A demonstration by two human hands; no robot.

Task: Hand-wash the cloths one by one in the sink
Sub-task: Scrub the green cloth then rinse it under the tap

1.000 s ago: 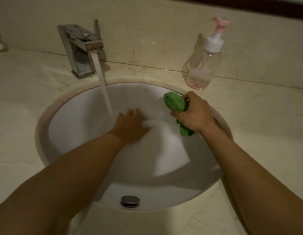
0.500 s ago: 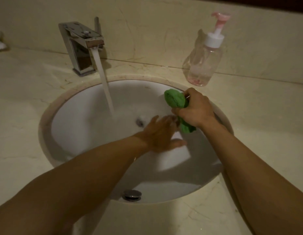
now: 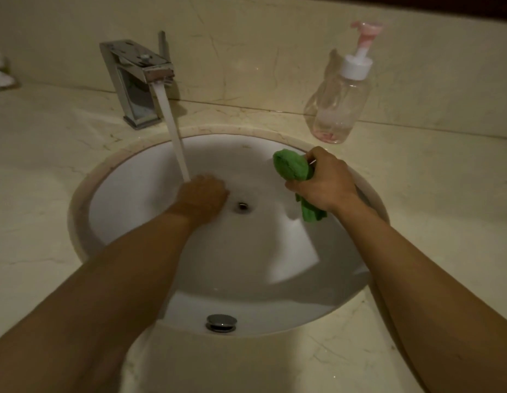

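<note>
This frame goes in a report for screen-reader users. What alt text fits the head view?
A person's right hand grips a bunched green cloth over a round white sink, while the left hand meets the water stream from a chrome faucet. A clear pump bottle stands on the beige marble counter.

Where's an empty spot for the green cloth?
Bare counter left of the sink, beside the faucet; also right of it, nearer than the soap bottle. Crowded: left hand under the water, right hand gripping the green cloth.
</note>
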